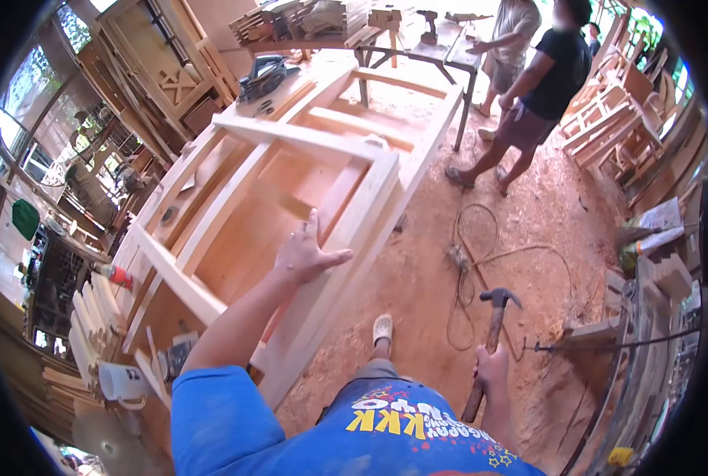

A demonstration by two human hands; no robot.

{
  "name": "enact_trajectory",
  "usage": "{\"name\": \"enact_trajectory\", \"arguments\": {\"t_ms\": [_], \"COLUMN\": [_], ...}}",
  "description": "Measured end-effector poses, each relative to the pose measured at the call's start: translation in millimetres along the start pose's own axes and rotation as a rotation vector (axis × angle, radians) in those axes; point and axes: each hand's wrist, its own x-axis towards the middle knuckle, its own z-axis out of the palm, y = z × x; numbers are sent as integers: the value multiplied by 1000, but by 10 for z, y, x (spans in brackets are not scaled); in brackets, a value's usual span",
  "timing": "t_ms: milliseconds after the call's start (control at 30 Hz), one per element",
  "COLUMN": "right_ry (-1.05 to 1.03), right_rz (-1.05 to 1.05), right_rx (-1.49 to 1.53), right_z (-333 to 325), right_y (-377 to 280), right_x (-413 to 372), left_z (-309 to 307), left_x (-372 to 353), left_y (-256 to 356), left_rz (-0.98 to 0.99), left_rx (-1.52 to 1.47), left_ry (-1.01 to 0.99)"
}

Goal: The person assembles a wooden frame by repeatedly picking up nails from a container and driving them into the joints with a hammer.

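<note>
L hand [310, 254] open, flat on wooden frame [306, 135] mid-pic, frame running twd upper right; R hand [493, 371] fisted round hammer [498, 300], upright, lower right.

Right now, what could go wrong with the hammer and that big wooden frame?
The left hand lies flat on the wooden frame, so a swing of the claw hammer in the right hand might hit fingers. The loose cable coiled near the sandalled foot could trip them.
</note>
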Motion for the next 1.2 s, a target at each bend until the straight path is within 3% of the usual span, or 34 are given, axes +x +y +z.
{"name": "enact_trajectory", "arguments": {"t_ms": [167, 600, 1000, 1200], "right_ry": [-40, -215, -292, -417], "right_rz": [70, -6, -24, -226], "right_rx": [-121, -328, -122, 131], "right_z": [304, 1113, 1035, 846], "right_y": [-586, -1898, -2035, -1942], "right_x": [351, 1456, 1609, 1848], "left_z": [-40, -134, -6, 22], "left_x": [782, 1004, 687, 641], "left_y": [351, 415, 722, 770], "left_rz": [-10, -26, 30, 12], "left_rx": [-87, -29, -71, -88], "left_ry": [-9, -121, -84, -91]}}
